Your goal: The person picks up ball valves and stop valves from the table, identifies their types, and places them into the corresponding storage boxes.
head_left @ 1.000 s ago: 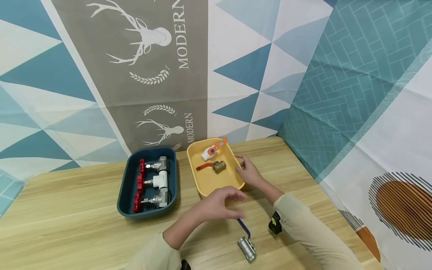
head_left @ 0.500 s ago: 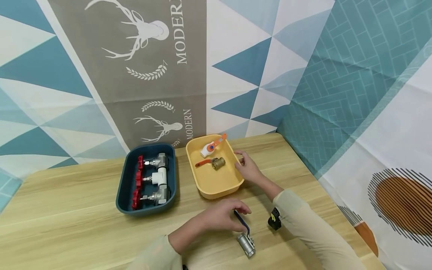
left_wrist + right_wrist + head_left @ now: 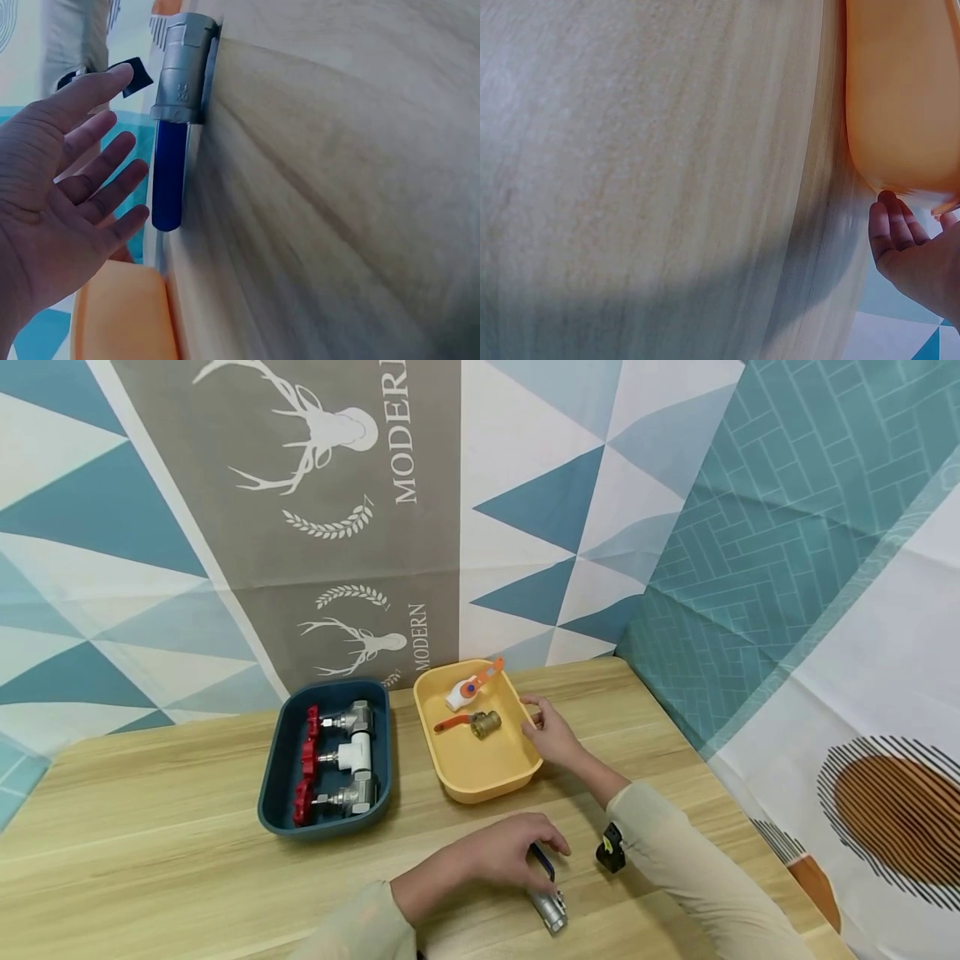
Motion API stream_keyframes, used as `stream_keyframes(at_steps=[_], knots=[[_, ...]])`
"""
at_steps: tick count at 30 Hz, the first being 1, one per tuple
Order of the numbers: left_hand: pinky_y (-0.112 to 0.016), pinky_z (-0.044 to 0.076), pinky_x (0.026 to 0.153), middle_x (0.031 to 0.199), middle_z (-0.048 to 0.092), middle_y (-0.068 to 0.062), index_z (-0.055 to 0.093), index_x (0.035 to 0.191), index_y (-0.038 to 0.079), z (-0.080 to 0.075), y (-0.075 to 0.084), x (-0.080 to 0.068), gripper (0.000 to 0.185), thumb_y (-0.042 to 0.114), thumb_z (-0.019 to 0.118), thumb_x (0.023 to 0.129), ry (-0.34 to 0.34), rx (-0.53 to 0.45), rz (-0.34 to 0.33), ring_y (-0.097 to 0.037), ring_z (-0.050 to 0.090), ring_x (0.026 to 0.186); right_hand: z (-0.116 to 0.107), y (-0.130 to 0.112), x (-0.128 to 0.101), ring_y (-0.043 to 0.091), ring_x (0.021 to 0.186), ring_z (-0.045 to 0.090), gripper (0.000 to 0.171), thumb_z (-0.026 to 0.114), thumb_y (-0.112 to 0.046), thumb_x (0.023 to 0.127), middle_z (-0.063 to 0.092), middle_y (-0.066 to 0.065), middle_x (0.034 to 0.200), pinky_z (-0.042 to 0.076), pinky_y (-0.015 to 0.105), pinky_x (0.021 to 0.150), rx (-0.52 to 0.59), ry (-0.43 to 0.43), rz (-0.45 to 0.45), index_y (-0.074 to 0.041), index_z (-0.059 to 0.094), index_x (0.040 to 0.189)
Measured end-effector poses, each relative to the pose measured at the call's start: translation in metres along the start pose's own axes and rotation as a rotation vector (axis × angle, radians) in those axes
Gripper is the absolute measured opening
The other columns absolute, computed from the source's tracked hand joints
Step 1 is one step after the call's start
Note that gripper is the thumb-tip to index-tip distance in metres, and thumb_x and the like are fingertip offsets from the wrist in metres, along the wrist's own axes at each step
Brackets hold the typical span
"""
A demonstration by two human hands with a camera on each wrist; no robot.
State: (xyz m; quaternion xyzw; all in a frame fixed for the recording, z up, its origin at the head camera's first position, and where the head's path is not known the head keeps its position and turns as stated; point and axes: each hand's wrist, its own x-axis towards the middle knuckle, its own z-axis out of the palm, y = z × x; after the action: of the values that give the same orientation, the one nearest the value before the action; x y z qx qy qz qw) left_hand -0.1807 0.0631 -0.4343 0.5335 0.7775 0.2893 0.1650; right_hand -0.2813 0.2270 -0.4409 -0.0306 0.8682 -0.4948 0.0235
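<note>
A silver ball valve (image 3: 551,911) with a blue lever (image 3: 169,176) lies on the table near its front. My left hand (image 3: 512,853) hovers right over it in the head view, thumb and fingers spread. In the left wrist view, a gap shows between the left hand's fingers (image 3: 112,176) and the valve. Farther back, my right hand (image 3: 557,739) holds the right side of a yellow bin (image 3: 491,795) at its rim. Inside that bin are a brass valve (image 3: 486,724) with a red lever and a white valve (image 3: 461,693) with an orange handle.
Left of the yellow bin stands a dark blue bin (image 3: 324,835) holding several valves with red handwheels (image 3: 309,758). Both bins sit toward the back of the wooden table (image 3: 172,827), close to a patterned cloth backdrop (image 3: 360,568).
My left hand has moved down and right, from beside the yellow bin's near edge to over the silver valve. The right hand stays at the bin; the view has shifted slightly.
</note>
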Motion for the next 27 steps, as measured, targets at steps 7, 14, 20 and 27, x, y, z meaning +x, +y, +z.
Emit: stream_keyframes(at_steps=[7, 14, 20, 27], knots=[[-0.005, 0.038, 0.08, 0.103, 0.064, 0.007, 0.066, 0.107, 0.015, 0.0061, 0.0018, 0.0048, 0.038, 0.032, 0.078, 0.075, -0.072, 0.104, 0.033, 0.001, 0.052, 0.091, 0.0001, -0.0001, 0.0007, 0.016, 0.071, 0.047, 0.043, 0.047, -0.011, 0.096, 0.051, 0.011, 0.091, 0.042, 0.024, 0.057, 0.022, 0.001, -0.008, -0.013, 0.038, 0.138], [-0.008, 0.036, 0.078, 0.099, 0.061, 0.013, 0.066, 0.105, 0.022, 0.0075, 0.0016, 0.0053, 0.038, 0.042, 0.078, 0.074, -0.115, 0.164, 0.037, 0.004, 0.049, 0.087, 0.0012, -0.0002, -0.0006, 0.016, 0.074, 0.049, 0.043, 0.048, -0.011, 0.096, 0.052, 0.014, 0.096, 0.043, 0.024, 0.058, 0.005, 0.01, -0.006, -0.011, 0.038, 0.138], [-0.014, 0.035, 0.082, 0.093, 0.059, 0.017, 0.067, 0.103, 0.027, 0.0057, 0.0016, 0.0032, 0.039, 0.048, 0.077, 0.072, -0.143, 0.208, 0.02, 0.007, 0.048, 0.084, 0.0015, 0.0009, 0.0001, 0.017, 0.074, 0.049, 0.043, 0.048, -0.012, 0.097, 0.052, 0.014, 0.097, 0.044, 0.025, 0.058, 0.012, 0.008, 0.002, -0.012, 0.038, 0.138], [-0.018, 0.034, 0.086, 0.097, 0.059, 0.019, 0.066, 0.106, 0.029, 0.0059, 0.003, 0.0022, 0.043, 0.047, 0.078, 0.07, -0.174, 0.237, 0.021, 0.008, 0.048, 0.088, 0.0016, 0.0012, -0.0002, 0.016, 0.073, 0.049, 0.044, 0.049, -0.011, 0.096, 0.051, 0.014, 0.095, 0.043, 0.025, 0.058, 0.017, 0.01, -0.002, -0.011, 0.038, 0.138]])
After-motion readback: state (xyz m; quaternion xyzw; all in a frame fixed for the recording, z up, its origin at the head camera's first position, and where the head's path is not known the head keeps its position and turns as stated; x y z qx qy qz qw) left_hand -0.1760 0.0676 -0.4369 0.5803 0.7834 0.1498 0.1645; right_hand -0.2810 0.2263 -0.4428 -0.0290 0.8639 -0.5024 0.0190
